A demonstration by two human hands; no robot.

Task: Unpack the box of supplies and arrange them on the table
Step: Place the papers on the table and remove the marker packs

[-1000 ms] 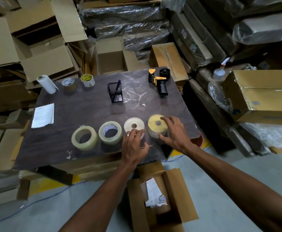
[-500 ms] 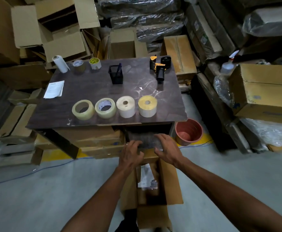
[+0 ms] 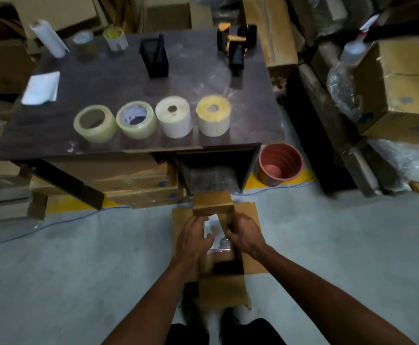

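Over open cardboard box on floor: left hand, right hand, fingers curled on white paper; grip unclear.

Bench, upper frame: bare strip between front row of four rolls and rear items; centre-right open.

A pale grey concrete floor lies underfoot. Stacked brown cardboard cartons crowd the dim room. A terracotta-coloured ribbed plastic bucket stands beyond the fingers.
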